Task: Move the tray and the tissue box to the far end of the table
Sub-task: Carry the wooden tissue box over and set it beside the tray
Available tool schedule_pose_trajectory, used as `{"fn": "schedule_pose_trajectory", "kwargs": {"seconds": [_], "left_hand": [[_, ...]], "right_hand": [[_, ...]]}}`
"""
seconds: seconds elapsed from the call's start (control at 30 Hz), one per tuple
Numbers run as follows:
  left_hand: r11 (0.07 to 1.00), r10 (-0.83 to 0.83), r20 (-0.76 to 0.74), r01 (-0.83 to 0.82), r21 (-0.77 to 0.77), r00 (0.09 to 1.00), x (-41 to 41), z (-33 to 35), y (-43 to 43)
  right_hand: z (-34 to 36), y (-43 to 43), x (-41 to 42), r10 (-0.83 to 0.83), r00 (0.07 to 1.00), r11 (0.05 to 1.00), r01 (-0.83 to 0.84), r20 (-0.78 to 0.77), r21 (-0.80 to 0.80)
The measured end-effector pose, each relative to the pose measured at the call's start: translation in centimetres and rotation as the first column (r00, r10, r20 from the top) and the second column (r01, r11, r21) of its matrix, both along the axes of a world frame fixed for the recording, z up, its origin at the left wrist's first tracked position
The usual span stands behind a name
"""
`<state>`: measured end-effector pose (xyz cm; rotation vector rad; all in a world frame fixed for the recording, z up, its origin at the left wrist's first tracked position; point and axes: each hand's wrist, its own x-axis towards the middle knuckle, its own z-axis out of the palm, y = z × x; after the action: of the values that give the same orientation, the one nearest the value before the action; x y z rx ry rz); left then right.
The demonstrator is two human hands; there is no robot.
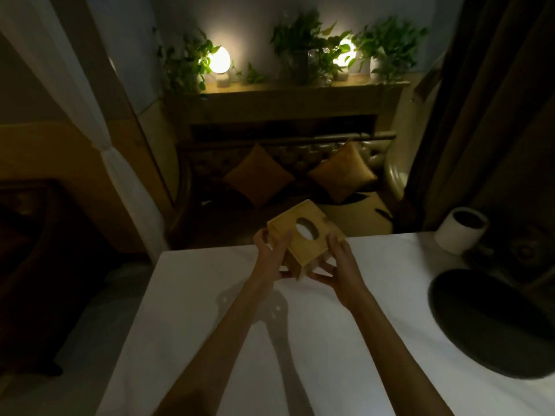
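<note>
Square yellowish wooden tissue box (pixel 303 235), oval opening up, tilted corner-down above the white table's (pixel 210 310) far edge, clasped between left hand (pixel 271 253) and right hand (pixel 339 265) equally; dark oval tray (pixel 486 325) lies nearer, well right.

Two glowing lamps (pixel 220 59) and leafy plants (pixel 303 40) line the shelf (pixel 285 87).

We note a matt, smooth wooden tissue box (pixel 303 235), a smooth white cloth-covered table (pixel 315 340), and a dark matt oval tray (pixel 492 325).
</note>
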<state>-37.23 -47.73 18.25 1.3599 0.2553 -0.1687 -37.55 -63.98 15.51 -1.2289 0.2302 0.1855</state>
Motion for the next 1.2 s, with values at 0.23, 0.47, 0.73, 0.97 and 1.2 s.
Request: {"fn": "schedule_pose_trajectory", "kwargs": {"seconds": [0.23, 0.47, 0.73, 0.97, 1.2], "left_hand": [[0.996, -0.020, -0.004, 0.019, -0.085, 1.000, -0.3, 1.4, -13.8], [0.995, -0.060, -0.055, 0.055, -0.083, 0.997, -0.2, 0.3, -22.6], [0.974, -0.222, -0.052, 0.220, -0.049, 0.974, 0.0, -1.3, -28.4], [0.915, -0.398, -0.052, 0.392, -0.098, 0.916, -1.4, -4.5, -34.9], [0.893, -0.451, -0.128, 0.445, -0.074, 0.884, -4.0, -6.8, -43.9]], "right_hand": [[1.6, -14.9, -1.4, -0.041, 0.998, 0.998, 0.043, 0.051, -0.036], [2.3, -24.8, -3.1, -0.049, 0.998, 0.995, 0.053, 0.046, -0.085], [1.2, -30.5, -5.1, -0.169, 0.986, 0.980, 0.170, 0.018, -0.102], [-1.0, -34.7, -9.4, -0.405, 0.914, 0.902, 0.401, 0.009, -0.156], [-4.4, -40.7, -13.1, -0.520, 0.854, 0.851, 0.516, -0.017, -0.099]]}}
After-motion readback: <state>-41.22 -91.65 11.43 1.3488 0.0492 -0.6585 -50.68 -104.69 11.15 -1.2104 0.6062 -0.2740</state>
